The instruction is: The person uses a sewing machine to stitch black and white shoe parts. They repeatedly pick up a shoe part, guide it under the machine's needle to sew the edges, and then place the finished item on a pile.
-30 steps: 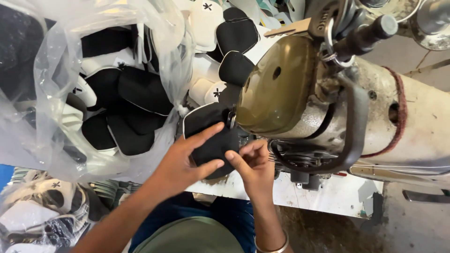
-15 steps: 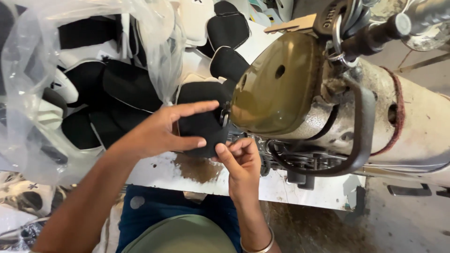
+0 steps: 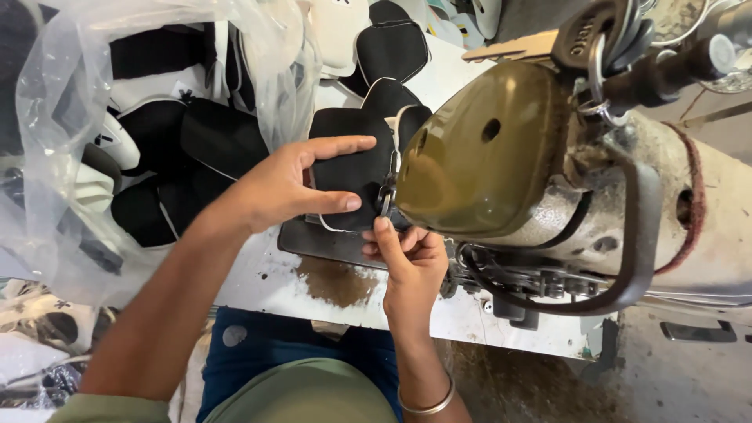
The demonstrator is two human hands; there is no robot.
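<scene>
A black fabric piece with white edging (image 3: 356, 157) lies on the bed of an olive-headed sewing machine (image 3: 486, 157), right by the needle. My left hand (image 3: 294, 184) presses flat on it, thumb and forefinger spread along its left edge. From below, my right hand (image 3: 403, 254) reaches up, fingertips pinching the piece's near edge just under the needle area. The needle itself is hidden behind the machine head.
A clear plastic bag (image 3: 141, 125) full of black and white cut pieces sits at left. More stitched black pieces (image 3: 392, 51) trail away behind the machine. The white table (image 3: 274, 278) has a brown worn patch near its front edge.
The view has shifted and the hands sit higher on the table. My left hand has spread flatter over the black piece, and my right hand has moved up close under the needle.
</scene>
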